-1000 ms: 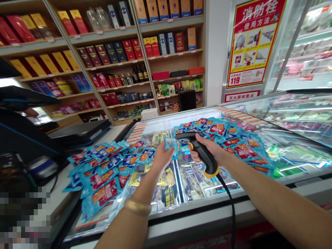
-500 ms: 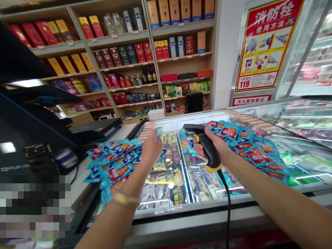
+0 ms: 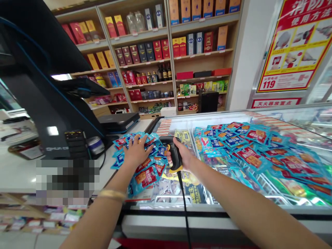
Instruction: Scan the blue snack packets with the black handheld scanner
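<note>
Since the earlier frame, the left hand [image 3: 137, 151] has dropped from above the freezer and now lies flat on a heap of blue snack packets [image 3: 141, 171], its grip wide and its fingers spread. The heap sits at the edge of the worktop [image 3: 109, 166]. The right hand [image 3: 183, 154] has moved left, its grip closed around the handle of a black-and-yellow barcode scanner [image 3: 172, 152], just beside the heap. The scanner's cord [image 3: 183, 204] hangs down. A second heap of packets [image 3: 259, 152] lies on the glass of the freezer [image 3: 207, 211].
</note>
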